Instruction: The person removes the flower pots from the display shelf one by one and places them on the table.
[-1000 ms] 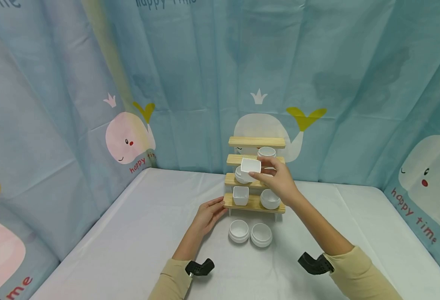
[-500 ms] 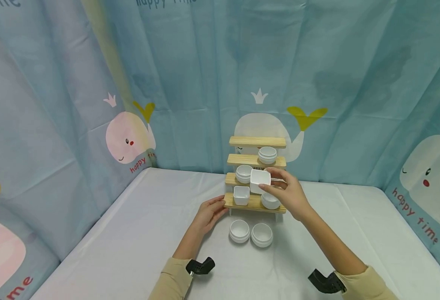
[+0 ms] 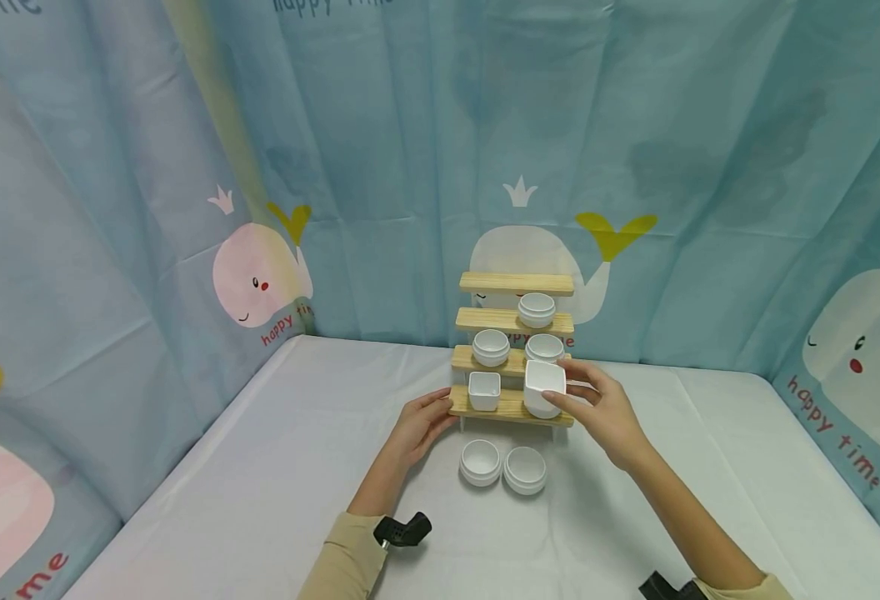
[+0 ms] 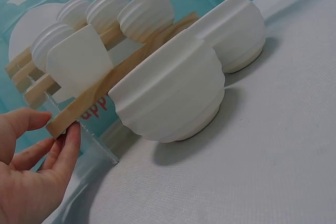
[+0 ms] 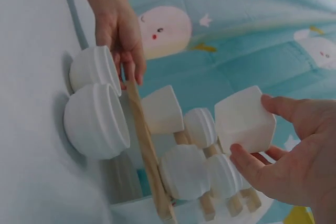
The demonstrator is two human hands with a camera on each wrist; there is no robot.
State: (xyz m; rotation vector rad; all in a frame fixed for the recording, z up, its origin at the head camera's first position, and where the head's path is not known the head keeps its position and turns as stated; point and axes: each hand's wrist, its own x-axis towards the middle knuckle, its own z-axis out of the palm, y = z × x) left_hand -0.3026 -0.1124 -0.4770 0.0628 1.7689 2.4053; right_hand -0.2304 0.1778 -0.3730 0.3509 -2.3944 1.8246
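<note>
My right hand (image 3: 607, 414) pinches a white square bowl (image 5: 244, 119) between thumb and fingers, held apart from the stand in the right wrist view. In the head view it hangs before the lowest board's right end, mostly hiding a round bowl (image 5: 185, 172). My left hand (image 4: 37, 166) pinches the left end of that lowest wooden board of the tiered stand (image 3: 511, 404), thumb above and fingers beneath. Another square bowl (image 3: 484, 391) sits at that board's left. Ribbed round bowls stand higher: one at left (image 3: 491, 347) and one at right (image 3: 544, 347) on the second board, another (image 3: 537, 309) on the third.
Two more ribbed round bowls, a left one (image 3: 480, 462) and a right one (image 3: 525, 471), stand side by side on the white tablecloth (image 3: 260, 500) before the stand. The top board (image 3: 517, 283) bears nothing. A blue whale-print curtain (image 3: 380, 167) hangs close behind.
My right hand has moved the square bowl down and to the right, from before the second board to before the lowest board's right end. The left hand has stayed on the board.
</note>
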